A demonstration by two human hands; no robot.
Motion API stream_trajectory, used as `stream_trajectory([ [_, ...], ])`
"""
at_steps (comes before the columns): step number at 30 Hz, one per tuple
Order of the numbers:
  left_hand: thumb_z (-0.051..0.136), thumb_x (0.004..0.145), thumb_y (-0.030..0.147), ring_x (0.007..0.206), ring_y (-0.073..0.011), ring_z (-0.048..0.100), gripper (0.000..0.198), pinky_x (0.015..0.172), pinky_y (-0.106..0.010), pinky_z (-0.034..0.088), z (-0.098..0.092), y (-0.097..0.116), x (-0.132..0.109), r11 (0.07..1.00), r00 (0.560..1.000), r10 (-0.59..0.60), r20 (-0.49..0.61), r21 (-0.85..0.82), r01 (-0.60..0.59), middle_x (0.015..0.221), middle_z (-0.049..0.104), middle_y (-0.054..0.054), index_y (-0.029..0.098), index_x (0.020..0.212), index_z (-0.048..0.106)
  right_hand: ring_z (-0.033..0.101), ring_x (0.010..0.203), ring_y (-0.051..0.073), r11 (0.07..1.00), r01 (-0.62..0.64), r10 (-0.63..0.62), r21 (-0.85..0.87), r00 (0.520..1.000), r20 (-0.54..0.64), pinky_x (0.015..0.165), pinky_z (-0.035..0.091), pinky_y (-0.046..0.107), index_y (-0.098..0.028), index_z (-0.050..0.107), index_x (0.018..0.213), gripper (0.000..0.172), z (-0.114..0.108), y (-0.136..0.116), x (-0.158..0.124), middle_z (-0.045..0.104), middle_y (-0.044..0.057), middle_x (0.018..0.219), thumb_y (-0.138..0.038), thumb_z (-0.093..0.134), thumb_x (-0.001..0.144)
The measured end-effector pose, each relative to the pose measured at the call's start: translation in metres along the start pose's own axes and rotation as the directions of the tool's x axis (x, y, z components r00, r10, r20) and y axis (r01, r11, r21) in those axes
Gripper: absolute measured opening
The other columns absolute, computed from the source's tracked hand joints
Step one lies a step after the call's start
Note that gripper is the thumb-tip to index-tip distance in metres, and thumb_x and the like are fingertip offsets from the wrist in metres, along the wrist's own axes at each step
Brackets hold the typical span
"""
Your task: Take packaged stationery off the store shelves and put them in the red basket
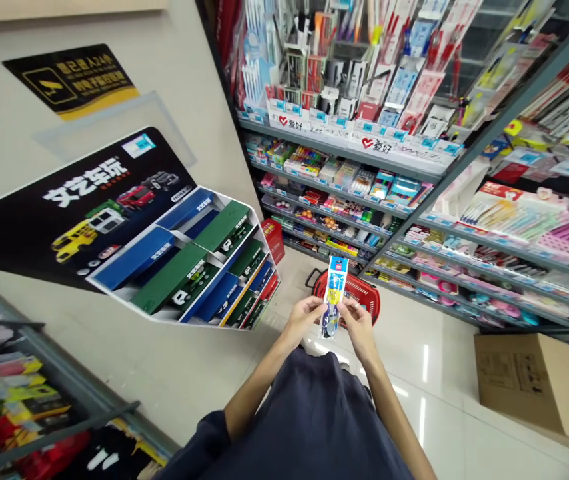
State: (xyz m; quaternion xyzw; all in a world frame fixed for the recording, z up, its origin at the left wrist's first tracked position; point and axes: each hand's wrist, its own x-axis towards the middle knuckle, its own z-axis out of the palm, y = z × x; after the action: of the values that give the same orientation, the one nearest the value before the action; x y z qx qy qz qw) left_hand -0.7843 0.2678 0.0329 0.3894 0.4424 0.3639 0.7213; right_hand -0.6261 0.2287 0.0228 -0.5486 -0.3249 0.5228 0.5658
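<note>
A slim blue, white and yellow packet (335,287) with a clear lower part is held upright in front of my body. On its left edge, the fingers of my left hand (305,316) are closed in a pinch. My right hand (357,321) pinches the opposite edge. Dark and grey shapes show inside the clear part, too small to name. Below and behind the packet, a red shopping basket (372,300) with a black handle stands on the floor, partly covered by my hands.
Stationery shelves (344,143) with pens rise ahead and continue right. A cardboard display (129,220) of boxed toy vehicles stands at left, a red box (273,241) beside it. A cardboard box (519,380) is on the floor at right. A rack (54,373) of packaged goods is lower left.
</note>
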Motion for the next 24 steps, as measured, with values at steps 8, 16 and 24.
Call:
stream_trajectory([
  [8, 0.081, 0.076, 0.050, 0.080, -0.0168, 0.068, 0.042, 0.066, -0.024, 0.052, -0.015, -0.007, -0.006, 1.000, 1.000, -0.010, 0.025, 0.028, 0.009, 0.097, 0.074, -0.008, 0.014, 0.095, 0.070, 0.058, 0.067, 0.014, 0.999, -0.015, 0.015, 0.051, 1.000, 0.008, 0.062, 0.051, 0.026, -0.019, 0.070, 0.084, 0.039, 0.013, 0.007, -0.006, 0.068, 0.000, 0.076, -0.055, 0.082, 0.075],
  [16, 0.078, 0.078, 0.056, 0.078, -0.0167, 0.067, 0.044, 0.065, -0.024, 0.051, 0.006, -0.023, 0.008, 0.997, 0.988, -0.060, 0.143, 0.061, 0.052, 0.092, 0.073, -0.007, 0.015, 0.094, 0.072, 0.059, 0.063, 0.015, 0.998, 0.012, -0.004, 0.065, 0.992, -0.123, 0.054, 0.051, 0.026, -0.018, 0.071, 0.082, 0.043, -0.015, 0.020, -0.015, 0.066, 0.001, 0.074, -0.058, 0.083, 0.071],
  [24, 0.082, 0.072, 0.059, 0.075, -0.0176, 0.068, 0.049, 0.062, -0.024, 0.052, 0.067, -0.034, 0.013, 0.988, 0.968, -0.071, 0.241, 0.150, 0.035, 0.088, 0.074, -0.007, 0.015, 0.089, 0.070, 0.055, 0.057, 0.013, 0.988, 0.053, -0.030, 0.144, 0.987, -0.158, 0.052, 0.048, 0.026, -0.018, 0.071, 0.080, 0.047, -0.079, 0.020, -0.030, 0.064, 0.001, 0.069, -0.061, 0.083, 0.069],
])
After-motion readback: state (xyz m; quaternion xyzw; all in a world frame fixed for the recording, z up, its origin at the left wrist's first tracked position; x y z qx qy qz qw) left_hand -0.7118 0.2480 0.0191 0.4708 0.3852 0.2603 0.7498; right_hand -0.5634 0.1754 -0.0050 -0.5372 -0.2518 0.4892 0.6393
